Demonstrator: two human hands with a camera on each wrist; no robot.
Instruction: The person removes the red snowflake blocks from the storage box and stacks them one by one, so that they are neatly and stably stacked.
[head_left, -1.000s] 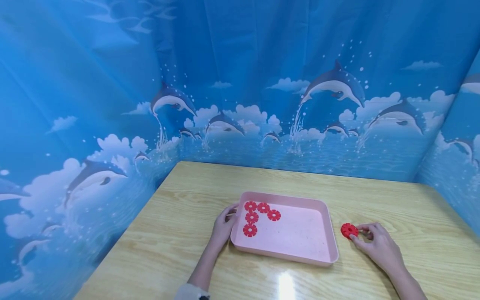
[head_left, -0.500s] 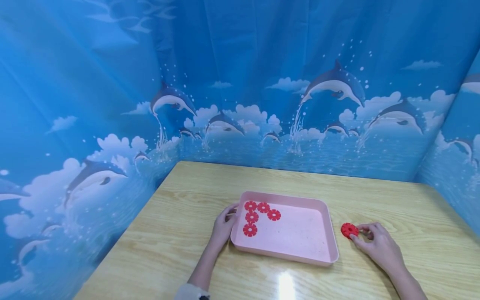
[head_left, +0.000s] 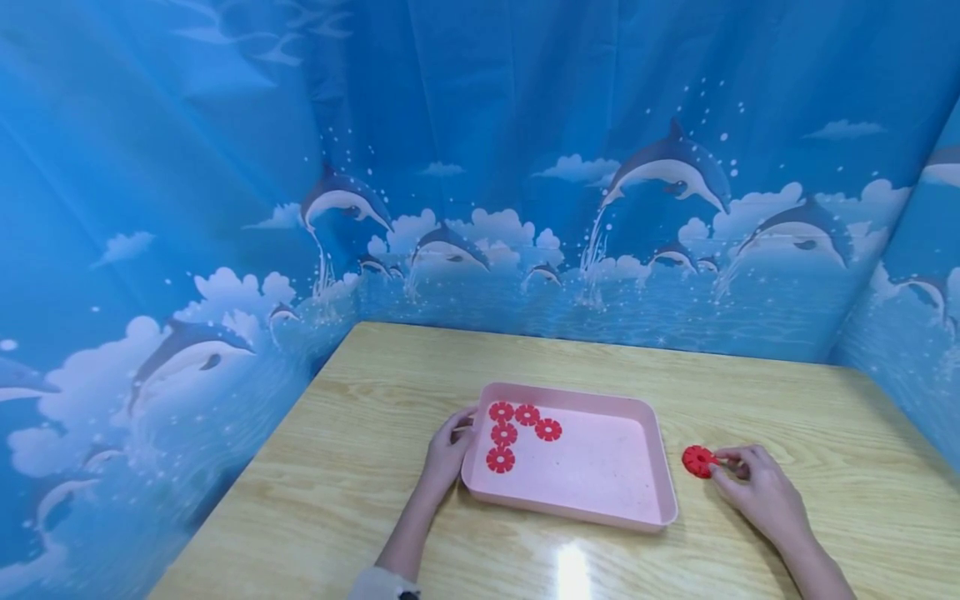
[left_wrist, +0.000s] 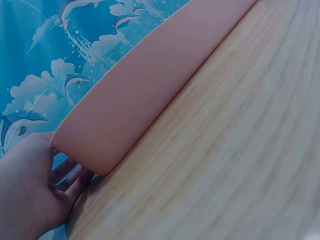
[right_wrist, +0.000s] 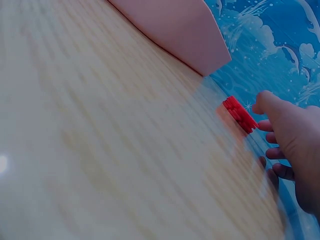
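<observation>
A shallow pink tray point(head_left: 577, 508) lies on the table, with several red notched plastic discs point(head_left: 503, 434) inside at its left end. My left hand point(head_left: 445, 454) holds the tray's left side; in the left wrist view, the hand point(left_wrist: 30, 185) has its thumb at the rim and fingers lower, by the corner. Right of the tray, a small stack of red notched discs point(head_left: 697, 461) sits on the table. My right hand point(head_left: 765, 496) is at the stack's right edge. In the right wrist view, a fingertip meets the stack point(right_wrist: 240, 115) while the thumb stands raised beside it.
The wood-grain table point(head_left: 375, 375) has its far edge against a blue curtain point(head_left: 480, 167) printed with dolphins and clouds. A bright light reflection shows on the table in front of the tray.
My right thumb has shifted slightly right along the stack's edge, uncovering more of the red discs. The left hand and the tray have not moved.
</observation>
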